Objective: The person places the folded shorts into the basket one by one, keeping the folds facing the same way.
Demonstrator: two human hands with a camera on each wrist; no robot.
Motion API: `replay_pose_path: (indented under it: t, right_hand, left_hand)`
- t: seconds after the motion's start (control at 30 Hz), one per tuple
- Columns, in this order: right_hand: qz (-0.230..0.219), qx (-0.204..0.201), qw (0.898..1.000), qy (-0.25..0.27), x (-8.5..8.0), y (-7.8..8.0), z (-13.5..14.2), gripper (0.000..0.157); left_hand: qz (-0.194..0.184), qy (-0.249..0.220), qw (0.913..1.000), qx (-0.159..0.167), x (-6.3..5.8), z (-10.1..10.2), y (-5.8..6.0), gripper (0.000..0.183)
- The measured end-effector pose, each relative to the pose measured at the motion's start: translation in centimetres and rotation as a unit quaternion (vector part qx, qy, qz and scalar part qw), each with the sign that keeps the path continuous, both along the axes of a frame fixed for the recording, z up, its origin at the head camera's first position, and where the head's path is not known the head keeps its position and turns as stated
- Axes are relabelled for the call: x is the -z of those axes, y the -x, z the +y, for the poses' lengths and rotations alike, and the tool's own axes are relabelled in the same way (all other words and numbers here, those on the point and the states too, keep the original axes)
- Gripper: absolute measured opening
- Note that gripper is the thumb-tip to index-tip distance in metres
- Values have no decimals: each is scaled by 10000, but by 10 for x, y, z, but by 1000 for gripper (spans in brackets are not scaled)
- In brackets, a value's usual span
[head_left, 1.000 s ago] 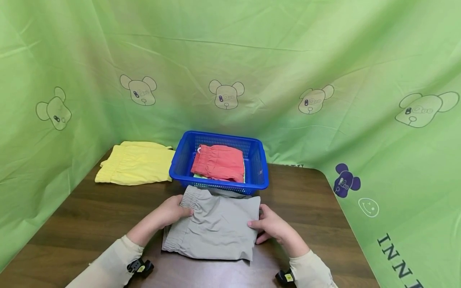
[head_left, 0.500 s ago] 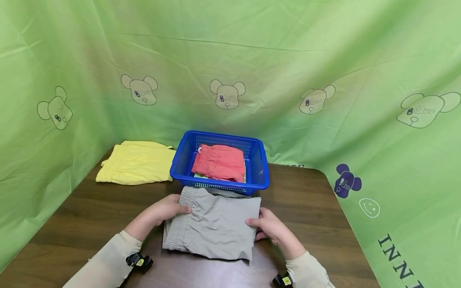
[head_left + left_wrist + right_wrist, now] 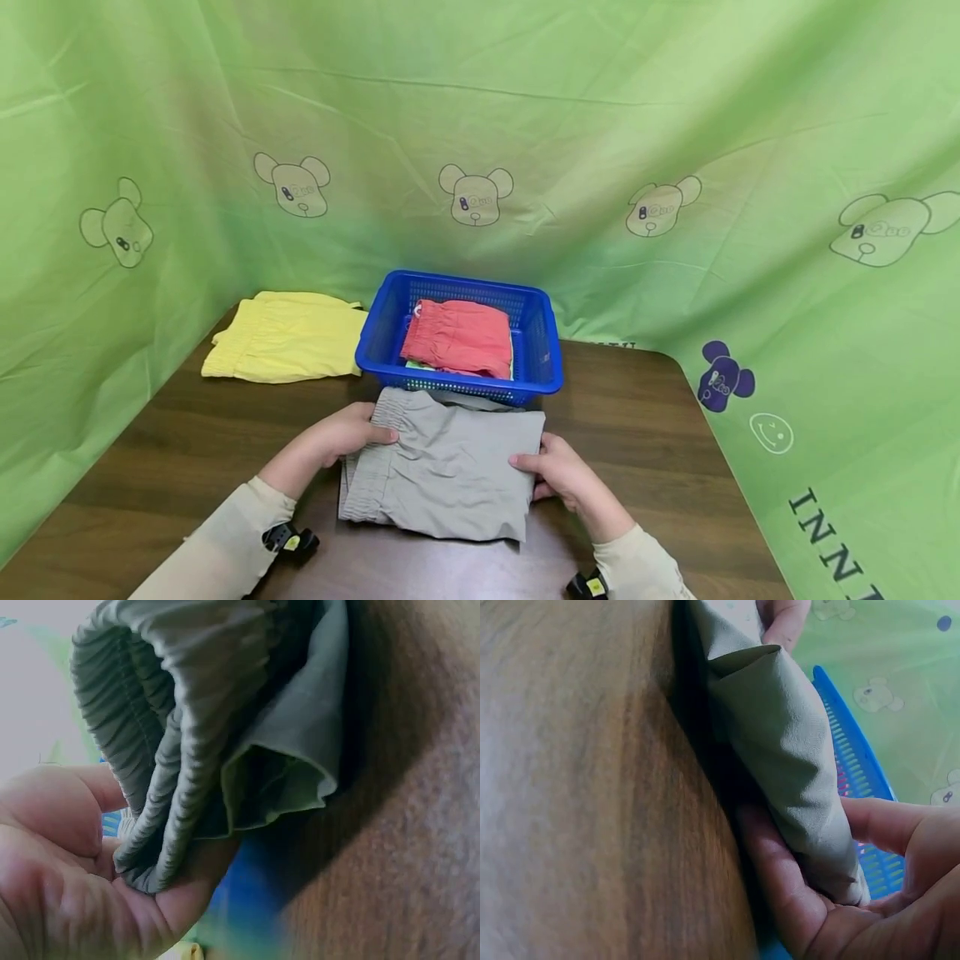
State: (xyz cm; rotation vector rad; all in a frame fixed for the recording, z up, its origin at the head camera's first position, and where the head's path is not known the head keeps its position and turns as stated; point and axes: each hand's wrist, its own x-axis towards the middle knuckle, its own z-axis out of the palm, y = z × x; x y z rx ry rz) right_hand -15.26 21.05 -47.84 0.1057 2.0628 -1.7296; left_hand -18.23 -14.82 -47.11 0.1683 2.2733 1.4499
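Observation:
Folded grey shorts with a gathered elastic waistband lie in front of the basket, between both hands. My left hand grips the waistband side, thumb on top and fingers underneath; the left wrist view shows the waistband folded into the palm. At the opposite side my right hand pinches the folded edge, thumb above and fingers below. In the right wrist view the folded grey cloth stands off the tabletop, with a dark gap beneath it. The fingertips under the cloth are hidden in the head view.
Right behind the shorts stands a blue plastic basket holding folded red shorts over other cloth, with green showing below. Yellow shorts lie at the basket's left. A green curtain with bear prints encloses the brown wooden table.
My left hand has shifted slightly left along the waistband, and my right thumb sits a little further onto the cloth. The shorts have barely moved.

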Motion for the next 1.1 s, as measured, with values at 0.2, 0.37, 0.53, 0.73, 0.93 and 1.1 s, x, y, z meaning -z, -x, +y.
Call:
replay_pose_path:
  t: [0.2,0.37,0.53,0.73,0.93,1.1]
  right_hand:
    - [10,-251,9997,-35,2,3,2,43]
    - [-9,-293,9994,170,2,4,4,46]
    - [-114,-289,9985,460,1,2,4,47]
    - [-229,-274,9957,857,3,1,5,44]
    - [-263,-282,9920,1205,6,4,4,39]
    - [-200,-385,9886,1442,5,4,4,40]
  left_hand:
    - [373,-13,9991,-183,-5,6,-2,36]
    - [91,-405,9991,72,-1,4,2,41]
    - [-515,-1155,9916,282,9,-3,8,53]
    - [-966,-1747,9796,216,16,-6,13,59]
    - [-1030,-1730,9795,41,18,-8,13,56]
    - [-1000,-1721,9800,-19,18,-9,10,55]
